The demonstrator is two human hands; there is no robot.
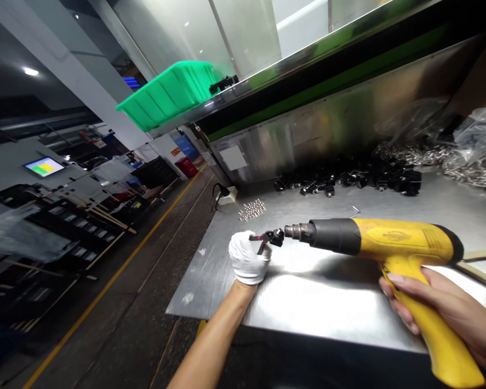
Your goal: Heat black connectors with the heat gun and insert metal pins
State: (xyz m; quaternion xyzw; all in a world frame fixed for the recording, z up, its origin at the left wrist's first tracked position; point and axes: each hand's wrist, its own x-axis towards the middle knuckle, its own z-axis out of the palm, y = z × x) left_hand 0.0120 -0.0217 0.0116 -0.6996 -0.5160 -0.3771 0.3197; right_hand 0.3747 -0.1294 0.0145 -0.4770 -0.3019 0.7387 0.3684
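My left hand [249, 259], in a white glove, is closed on a small black part [274, 236] with a bit of red on it, above the metal table. My bare right hand [425, 297] is wrapped round the handle of a yellow heat gun [400, 237]. The gun's stepped metal nozzle points left, its tip close beside the black part. Some of the fingers of my right hand are hidden behind the handle.
Small metal pieces [251, 209] stand in rows near a white power socket [227, 195]. Black parts [360, 175] lie piled along the table's back. Bags of metal pieces [476, 162] sit at right. A green bin [170, 97] rests on the shelf above.
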